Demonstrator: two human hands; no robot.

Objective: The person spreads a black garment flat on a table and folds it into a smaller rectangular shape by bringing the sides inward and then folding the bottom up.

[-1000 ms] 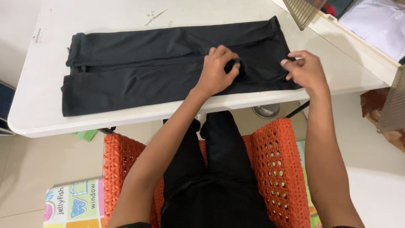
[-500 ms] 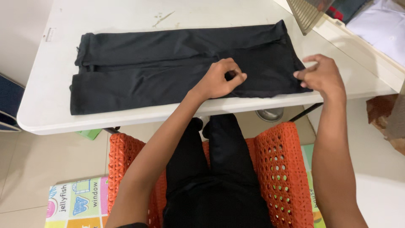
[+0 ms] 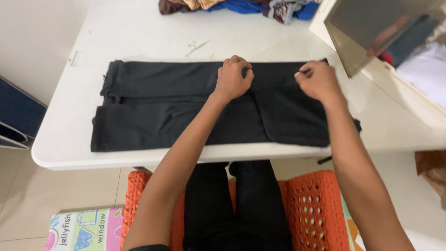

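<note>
A pair of black trousers (image 3: pixel 158 109) lies flat along a white table (image 3: pixel 139 32), legs pointing left, waist at the right. My left hand (image 3: pixel 233 78) rests on the far edge of the cloth near the middle, fingers curled and pinching the fabric. My right hand (image 3: pixel 317 80) grips the far right corner of the waist, fingers closed on the cloth. Both forearms reach across the garment from the near side.
A heap of coloured clothes (image 3: pixel 241 5) lies at the table's far edge. A grey slanted panel (image 3: pixel 367 37) stands at the right. I sit on an orange perforated chair (image 3: pixel 320 209); a printed play mat (image 3: pixel 83 230) covers the floor at lower left.
Both hands have moved from the near edge of the trousers to the far edge, carrying the right part of the cloth over. The camera view has shifted towards the far side.
</note>
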